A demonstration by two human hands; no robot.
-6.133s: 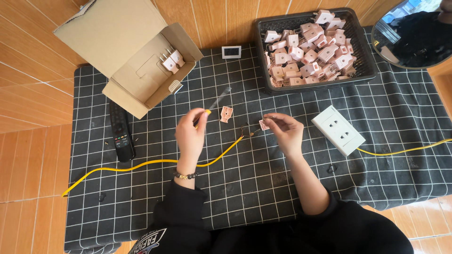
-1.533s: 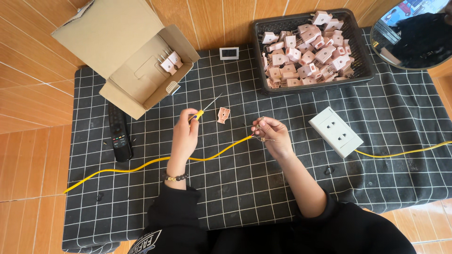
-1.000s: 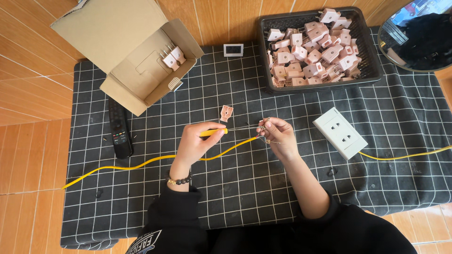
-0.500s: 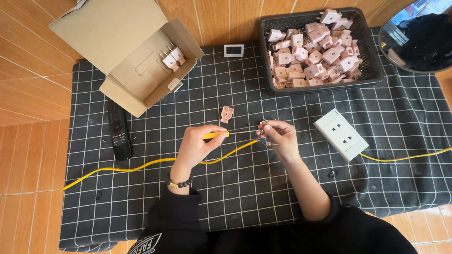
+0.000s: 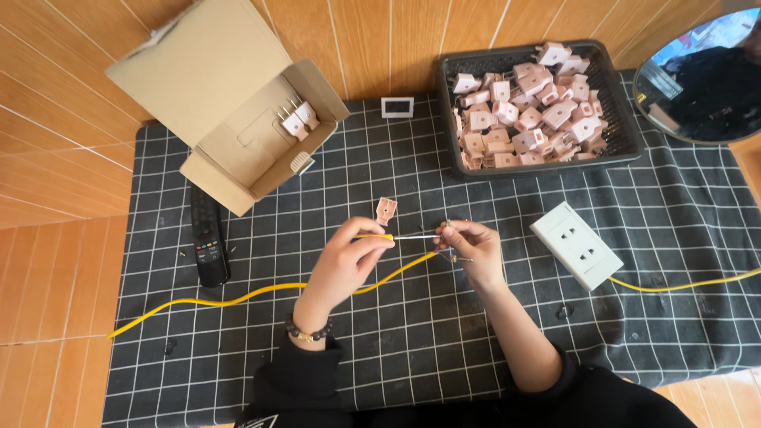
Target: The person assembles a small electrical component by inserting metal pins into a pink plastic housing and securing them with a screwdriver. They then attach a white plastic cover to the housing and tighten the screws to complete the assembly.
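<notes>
My left hand (image 5: 349,257) grips a small yellow-handled screwdriver (image 5: 396,237) whose thin shaft points right, its tip meeting the small plug part pinched in my right hand (image 5: 474,250). The end of a yellow cable (image 5: 238,296) comes up to that part between my hands; the cable trails away to the left across a black grid-patterned mat (image 5: 412,333). A loose pink plug half (image 5: 385,210) lies on the mat just above my left hand. The part in my right hand is mostly hidden by my fingers.
A black basket (image 5: 618,127) with several pink plugs stands at the back right. An open cardboard box (image 5: 238,119) with two plugs is at the back left, a black remote (image 5: 208,242) beside it. A white socket block (image 5: 576,244) with yellow cable lies right. A small white-framed display (image 5: 397,106) sits at the back.
My left hand turned the screwdriver from pointing up and away to lying level, and brought its tip to the part in my right hand. Both hands drew closer together.
</notes>
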